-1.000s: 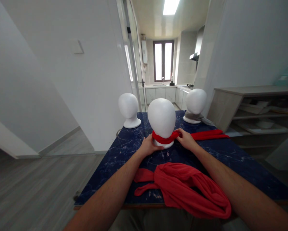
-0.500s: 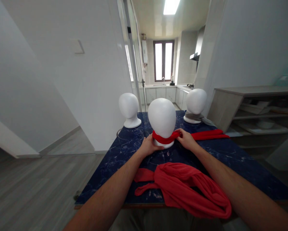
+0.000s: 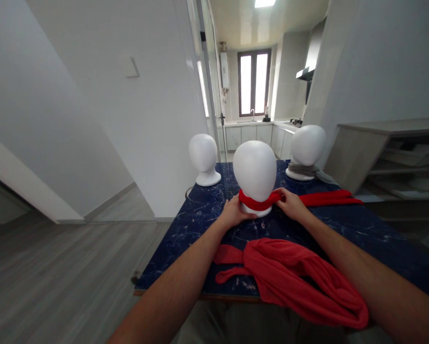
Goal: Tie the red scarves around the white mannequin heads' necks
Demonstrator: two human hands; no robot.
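A red scarf (image 3: 259, 204) is wound around the neck of the nearest white head form (image 3: 255, 171), which stands mid-table (image 3: 185, 224). The left hand (image 3: 233, 213) presses the form's base, fingers curled on the scarf there. The right hand (image 3: 289, 203) pinches the scarf's long tail (image 3: 325, 198), which trails off to the right across the table. The wrap looks begun, but the tail is loose. A second red scarf (image 3: 296, 282) lies bunched at the near edge.

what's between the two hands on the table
In the head view, the middle mannequin head with the red scarf round its neck stands between the left hand and right hand.
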